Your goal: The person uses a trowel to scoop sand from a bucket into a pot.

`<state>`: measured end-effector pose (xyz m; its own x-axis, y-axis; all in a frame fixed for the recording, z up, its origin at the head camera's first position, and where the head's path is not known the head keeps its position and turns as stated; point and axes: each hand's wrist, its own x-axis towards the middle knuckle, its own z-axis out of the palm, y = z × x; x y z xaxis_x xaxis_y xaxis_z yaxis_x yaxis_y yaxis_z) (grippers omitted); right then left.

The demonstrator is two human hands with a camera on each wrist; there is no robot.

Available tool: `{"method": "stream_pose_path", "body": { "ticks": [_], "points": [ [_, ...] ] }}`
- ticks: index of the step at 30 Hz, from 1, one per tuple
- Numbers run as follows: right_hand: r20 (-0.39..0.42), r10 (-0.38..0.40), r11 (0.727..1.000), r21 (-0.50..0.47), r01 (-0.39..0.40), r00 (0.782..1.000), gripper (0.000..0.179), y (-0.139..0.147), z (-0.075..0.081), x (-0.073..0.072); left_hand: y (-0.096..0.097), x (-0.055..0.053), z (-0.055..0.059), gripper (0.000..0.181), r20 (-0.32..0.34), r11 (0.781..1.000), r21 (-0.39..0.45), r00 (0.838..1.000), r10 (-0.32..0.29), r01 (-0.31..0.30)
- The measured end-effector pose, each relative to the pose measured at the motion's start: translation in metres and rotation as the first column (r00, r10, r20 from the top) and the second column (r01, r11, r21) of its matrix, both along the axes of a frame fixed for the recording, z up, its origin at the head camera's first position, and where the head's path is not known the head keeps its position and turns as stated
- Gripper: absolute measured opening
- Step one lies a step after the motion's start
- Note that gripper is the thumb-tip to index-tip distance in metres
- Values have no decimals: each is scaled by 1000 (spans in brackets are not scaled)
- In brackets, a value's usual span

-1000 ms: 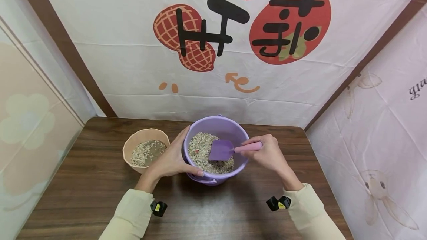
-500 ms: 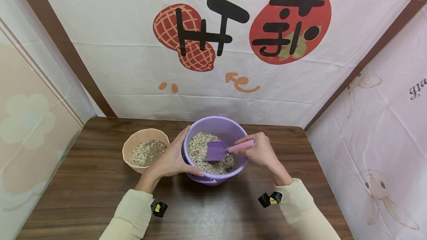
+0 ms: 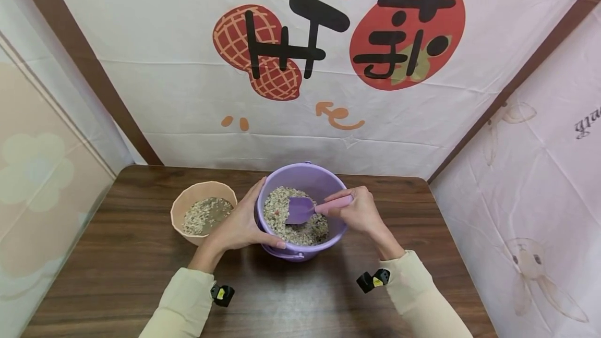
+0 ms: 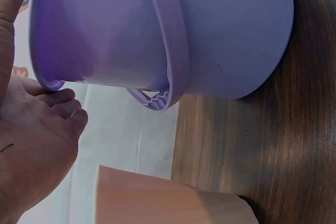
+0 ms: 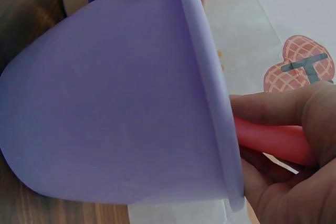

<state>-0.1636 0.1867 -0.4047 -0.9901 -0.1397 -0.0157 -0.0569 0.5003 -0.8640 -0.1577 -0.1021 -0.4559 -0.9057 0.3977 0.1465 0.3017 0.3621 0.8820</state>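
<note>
A purple bucket (image 3: pixel 324 176) with pale, grain-like bits (image 3: pixel 281 200) inside stands on the table. My left hand (image 3: pixel 239 226) holds its left rim, thumb along the front and fingers spread toward the back. In the left wrist view some of that hand's fingertips (image 4: pixel 65 103) bend at the rim. My right hand (image 3: pixel 361 213) grips the pink handle of a small shovel (image 3: pixel 300 210). The purple blade lies on the bits, its front edge against them. From the right wrist, the bucket wall (image 5: pixel 121 98) hides the blade; only the handle (image 5: pixel 278 140) shows.
Left of the bucket stands a peach-coloured bowl (image 3: pixel 180 200), partly filled with similar bits and partly behind my left forearm. The bucket's handle (image 4: pixel 176 40) hangs down its side. Printed cloth (image 3: pixel 188 103) rises behind the brown wooden table (image 3: pixel 117 254).
My right hand has moved left with the shovel, and the blade has slid left across the bits, its front edge now among them. The left hand and bucket have stayed in place.
</note>
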Motion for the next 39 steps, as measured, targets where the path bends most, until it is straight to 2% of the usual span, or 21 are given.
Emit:
{"method": "stream_pose_path", "body": {
  "ticks": [9, 15, 21, 26, 32, 34, 39],
  "points": [
    [31, 93, 990, -106, -89, 995, 16, -2, -6, -3, -1, 0, 0, 148, 17, 1000, 23, 1000, -5, 5],
    [23, 96, 988, -122, -93, 995, 17, -1, -5, -4, -1, 1, 1, 148, 13, 1000, 27, 1000, -3, 2],
    [39, 85, 981, -177, -77, 996, 26, 3, -4, -4, 0, 0, 1, 149, 11, 999, 33, 1000, -8, 8],
    [110, 91, 952, -302, -54, 990, 33, 6, -7, -2, 1, -1, 0, 150, 2, 1000, 26, 1000, -7, 7],
    [149, 44, 921, -390, 18, 988, 36, 10, -12, 2, 2, -2, -2, 148, -13, 999, 38, 1000, -20, 20],
    [147, 28, 914, -404, 35, 989, 36, 12, -13, 4, 2, -2, -2, 148, -18, 999, 40, 1000, -21, 22],
    [115, -6, 920, -388, 50, 993, 38, 22, -12, 9, 0, -2, -2, 148, -18, 999, 34, 1000, -16, 16]
  ]
}}
